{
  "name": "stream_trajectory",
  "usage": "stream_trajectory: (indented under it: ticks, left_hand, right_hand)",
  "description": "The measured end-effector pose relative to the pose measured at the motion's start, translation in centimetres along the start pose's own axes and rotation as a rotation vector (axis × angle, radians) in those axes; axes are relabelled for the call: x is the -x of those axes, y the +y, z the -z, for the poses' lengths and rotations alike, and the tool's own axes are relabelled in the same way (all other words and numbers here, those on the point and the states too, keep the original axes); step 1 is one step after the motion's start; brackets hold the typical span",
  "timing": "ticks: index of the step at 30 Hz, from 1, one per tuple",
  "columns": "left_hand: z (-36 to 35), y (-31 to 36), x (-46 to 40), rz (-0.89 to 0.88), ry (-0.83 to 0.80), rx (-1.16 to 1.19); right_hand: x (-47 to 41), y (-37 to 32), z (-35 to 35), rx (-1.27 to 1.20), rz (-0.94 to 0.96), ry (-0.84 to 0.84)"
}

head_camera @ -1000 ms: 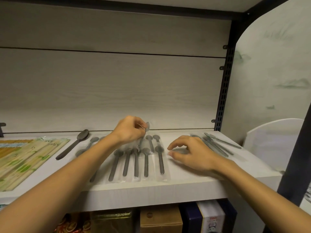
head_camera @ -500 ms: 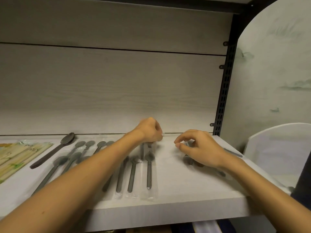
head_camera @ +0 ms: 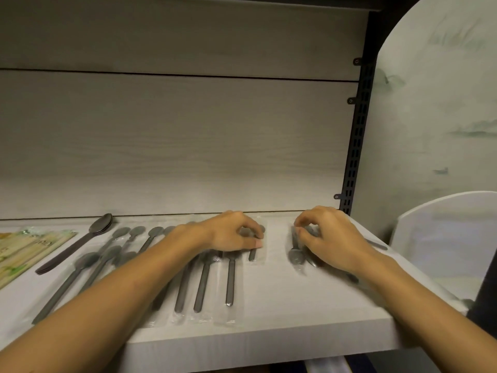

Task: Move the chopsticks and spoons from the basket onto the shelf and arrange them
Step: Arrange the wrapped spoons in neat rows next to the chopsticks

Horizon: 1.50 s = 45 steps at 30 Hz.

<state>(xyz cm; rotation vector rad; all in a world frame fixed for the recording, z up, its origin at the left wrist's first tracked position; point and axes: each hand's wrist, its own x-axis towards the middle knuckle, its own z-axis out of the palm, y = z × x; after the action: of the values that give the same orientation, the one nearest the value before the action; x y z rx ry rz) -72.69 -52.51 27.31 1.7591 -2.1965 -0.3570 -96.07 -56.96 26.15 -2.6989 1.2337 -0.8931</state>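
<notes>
Left hand (head_camera: 231,232) is pinching a wrapped spoon (head_camera: 252,249) at the right end of the spoon row (head_camera: 204,275) lying on the shelf (head_camera: 269,332). Right hand (head_camera: 328,238) is gripping a small bunch of wrapped spoons (head_camera: 295,255) just beside it. Chopstick packets (head_camera: 24,249) are lying far left. Each spoon is sitting in its own clear sleeve.

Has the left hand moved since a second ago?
Yes. The left hand has come down from raised above the wrapped spoons onto them, shifting right toward the black upright.

Both forearms are bare, no sleeves (wrists too); left hand (head_camera: 231,232), right hand (head_camera: 326,238).
</notes>
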Motion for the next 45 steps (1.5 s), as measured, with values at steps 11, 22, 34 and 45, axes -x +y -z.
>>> stream_trajectory:
  ticks: [11,22,34,45]
  left_hand:
    - [-1.1,-1.0,-0.4,-0.001,0.157,-0.131]
    - [-1.1,-0.6,0.6,-0.02,0.289,-0.088]
    - [-0.4,1.0,2.6,-0.024,0.388,-0.075]
    - [1.1,0.7,6.1,-0.124,0.584,-0.21]
  right_hand:
    - [0.3,1.2,0.3,0.052,-0.189,0.056]
    - [0.3,0.6,-0.2,0.036,-0.2,-0.12]
    - [0.2,-1.3,1.3,-0.466,-0.271,0.108]
    - [-1.0,-5.1,1.7,-0.873,-0.169,0.081]
